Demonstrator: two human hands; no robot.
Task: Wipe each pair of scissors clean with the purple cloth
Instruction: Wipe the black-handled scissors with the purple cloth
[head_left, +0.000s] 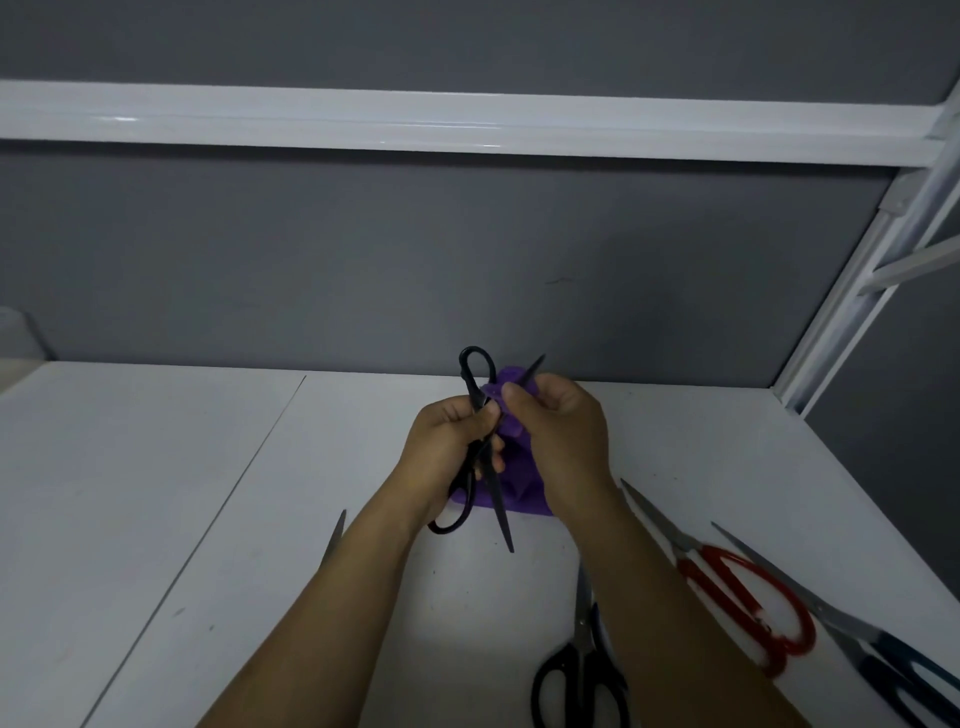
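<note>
Open black scissors (499, 501), purple cloth (521, 486)

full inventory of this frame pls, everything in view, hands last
black scissors: 1, all black, blades open, held above table
purple cloth: 1, purple, bunched round one blade
red-handled scissors: 1, red handles, on table, right
blue-handled scissors: 1, dark blue handles, far right
black-handled scissors: 1, black handles, near, partly behind right forearm
blade tip: 1, steel, beside left forearm, rest hidden
table: 1, white
wall: 1, grey, behind table
rail: 1, white, across wall
left hand: grips black scissors
right hand: pinches purple cloth
</note>
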